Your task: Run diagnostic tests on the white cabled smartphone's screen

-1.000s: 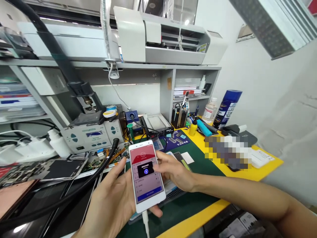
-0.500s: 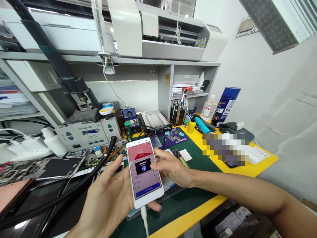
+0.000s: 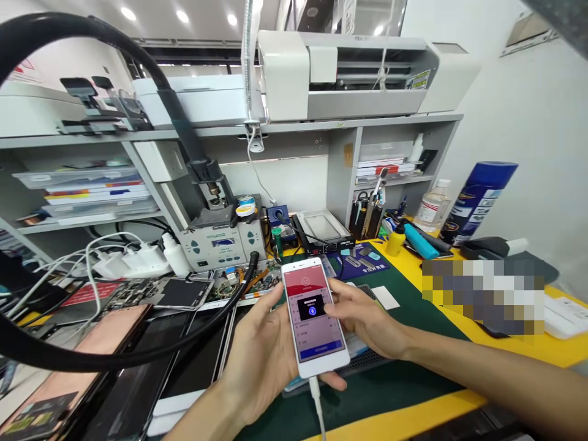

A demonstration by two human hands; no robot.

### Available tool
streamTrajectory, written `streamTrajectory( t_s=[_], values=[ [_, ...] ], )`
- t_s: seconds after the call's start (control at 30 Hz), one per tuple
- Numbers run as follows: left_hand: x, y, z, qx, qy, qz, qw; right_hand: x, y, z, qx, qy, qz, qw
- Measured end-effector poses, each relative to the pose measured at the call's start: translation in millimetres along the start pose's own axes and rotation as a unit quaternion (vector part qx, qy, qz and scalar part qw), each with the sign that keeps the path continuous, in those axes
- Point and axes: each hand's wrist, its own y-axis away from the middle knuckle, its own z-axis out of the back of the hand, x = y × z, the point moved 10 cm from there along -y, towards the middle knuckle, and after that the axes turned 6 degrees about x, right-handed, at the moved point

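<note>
A white smartphone (image 3: 315, 337) is held tilted up, its screen lit. Red fills the top of the screen, with a dark pop-up box across the middle and a blue bar near the bottom. My left hand (image 3: 260, 352) supports it from the left and behind, fingertips showing past its lower right corner. On the right side, my right hand (image 3: 365, 312) grips the edge, thumb over the screen beside the pop-up and the other fingers partly hidden behind. A white charging cable (image 3: 316, 392) is plugged into the phone's bottom end.
A green mat (image 3: 408, 349) lies under the hands. Opened phones and screens (image 3: 147, 349) fill the left side, crossed by a thick black hose (image 3: 197, 343). Behind stand a rework station (image 3: 223, 248) and a tool holder (image 3: 366, 217); a blue spray can (image 3: 478, 202) is at right.
My view has turned left, so the bench and hands appear farther right and more of the left shelf shows. Both hands keep the same hold on the smartphone, and the pop-up stays on screen.
</note>
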Motion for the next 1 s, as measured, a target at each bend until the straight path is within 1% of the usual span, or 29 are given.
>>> streamTrajectory(
  t_s=[0.1, 0.37, 0.57, 0.77, 0.9, 1.0],
  values=[
    [-1, 1, 0.3, 0.003, -0.005, 0.000, 1.000, 2, 0, -2, 0.005, 0.000, 0.008, 1.000],
    [-2, 2, 3.1, 0.023, -0.006, 0.005, 1.000, 1, 1, -4, 0.003, 0.016, 0.003, 1.000],
    [-3, 1, 1.9, 0.024, -0.001, 0.005, 1.000, 1, 2, -2, -0.001, 0.023, 0.010, 1.000],
    [4, 0, 11.5, -0.017, -0.037, 0.028, 0.999, 0, 1, 0, 0.002, 0.035, 0.022, 0.999],
    [5, 0, 19.5, -0.056, -0.047, 0.027, 0.997, 4, 1, -1, 0.006, 0.033, 0.032, 0.999],
    [5, 1, 20.4, -0.064, -0.054, 0.029, 0.996, 5, 2, -4, 0.009, 0.028, 0.027, 0.999]
  ],
)
